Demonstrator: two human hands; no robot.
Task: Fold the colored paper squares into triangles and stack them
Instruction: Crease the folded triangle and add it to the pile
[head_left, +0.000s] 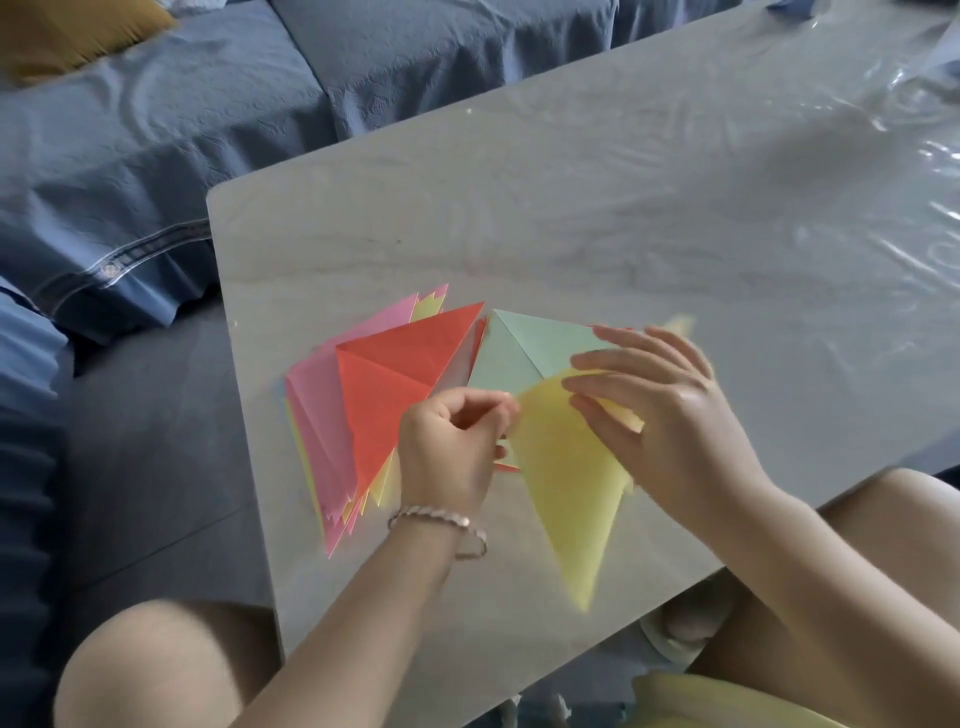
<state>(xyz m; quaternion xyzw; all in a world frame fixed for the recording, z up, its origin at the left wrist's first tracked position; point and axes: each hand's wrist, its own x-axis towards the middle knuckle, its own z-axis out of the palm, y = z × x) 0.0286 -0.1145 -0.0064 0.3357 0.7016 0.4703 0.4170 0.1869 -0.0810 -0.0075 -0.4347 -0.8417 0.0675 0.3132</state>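
Blurred yellow paper (566, 493), seemingly triangular

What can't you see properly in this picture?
Head view only:
The yellow paper: motion blur smears its lower tip, so any crease is unreadable.
The stack under the red sheet: only pink and yellow edges peek out; the number of sheets is hidden.
The green sheet: partly covered by the yellow paper and the right hand.
The left hand: its curled fingers hide what they pinch.
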